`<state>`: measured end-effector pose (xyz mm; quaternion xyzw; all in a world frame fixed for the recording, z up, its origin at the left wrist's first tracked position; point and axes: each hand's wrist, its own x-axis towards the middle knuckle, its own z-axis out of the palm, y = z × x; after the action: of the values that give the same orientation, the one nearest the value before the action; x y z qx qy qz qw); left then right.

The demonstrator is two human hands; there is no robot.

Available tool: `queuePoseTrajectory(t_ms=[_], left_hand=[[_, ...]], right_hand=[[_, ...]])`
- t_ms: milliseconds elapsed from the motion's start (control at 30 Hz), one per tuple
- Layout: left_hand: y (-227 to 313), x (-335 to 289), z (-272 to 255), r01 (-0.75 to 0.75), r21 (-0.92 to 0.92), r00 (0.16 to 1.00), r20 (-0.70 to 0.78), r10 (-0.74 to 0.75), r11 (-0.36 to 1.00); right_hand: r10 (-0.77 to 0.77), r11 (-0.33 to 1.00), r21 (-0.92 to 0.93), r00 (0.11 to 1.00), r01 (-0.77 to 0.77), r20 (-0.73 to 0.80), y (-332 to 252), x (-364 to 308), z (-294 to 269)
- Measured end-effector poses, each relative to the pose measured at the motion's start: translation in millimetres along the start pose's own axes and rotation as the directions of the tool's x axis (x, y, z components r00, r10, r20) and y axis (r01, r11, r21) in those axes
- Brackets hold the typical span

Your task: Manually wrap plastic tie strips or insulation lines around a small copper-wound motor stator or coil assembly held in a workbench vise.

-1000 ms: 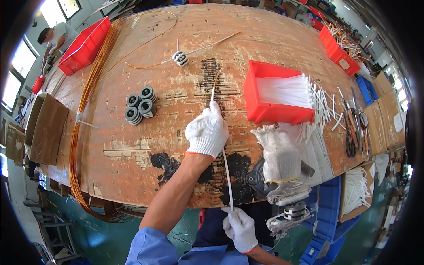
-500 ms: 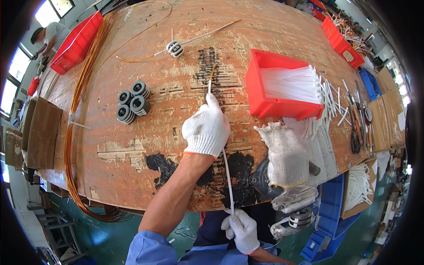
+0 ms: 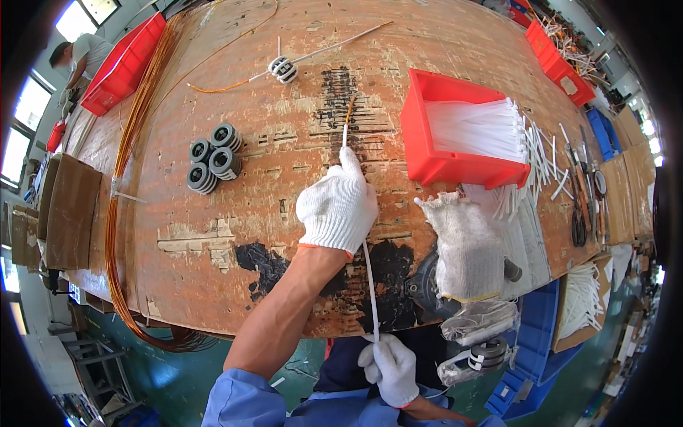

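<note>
My left hand (image 3: 336, 206), in a white knitted glove, is closed around a white sleeved wire over the middle of the worn wooden table. Past its fingertips the white sleeve (image 3: 345, 135) ends, and a short bare copper-coloured tip (image 3: 351, 108) sticks out. The sleeve runs back under the palm to the table's near edge. There my right hand (image 3: 390, 370), also gloved, pinches it. Left of my left hand sit several grey ring cores (image 3: 215, 158). Farther off lies a core wound with white sleeved wire (image 3: 282, 70), its ends stretching outward.
A red bin (image 3: 455, 167) of white cable ties stands to the right, with a spare glove (image 3: 466, 249) nearer me. Scissors (image 3: 579, 224) and other tools lie at the far right. A copper wire bundle (image 3: 114, 242) runs down the left side. Beyond it, a person (image 3: 89, 57) bends over.
The view has shifted slightly. Both hands keep their grip on the sleeved wire, in nearly the same place on the table.
</note>
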<state>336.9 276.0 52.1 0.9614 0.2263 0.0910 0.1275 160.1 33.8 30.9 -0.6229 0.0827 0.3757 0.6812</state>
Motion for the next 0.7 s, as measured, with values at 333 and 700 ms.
queuePoseTrajectory(t_ms=[333, 700], left_hand=[[2.2, -4.7, 5.5, -0.018, 0.023, 1.0, -0.003, 0.018, 1.0], [1.5, -5.7, 7.5, -0.031, 0.032, 0.998, -0.057, 0.032, 0.999]], right_hand=[[0.017, 0.998, -0.059, 1.0, -0.019, -0.027, -10.8, -0.3, 8.9], [-0.146, 0.982, -0.118, 0.989, 0.145, 0.003, 4.0, 7.9, 32.6]])
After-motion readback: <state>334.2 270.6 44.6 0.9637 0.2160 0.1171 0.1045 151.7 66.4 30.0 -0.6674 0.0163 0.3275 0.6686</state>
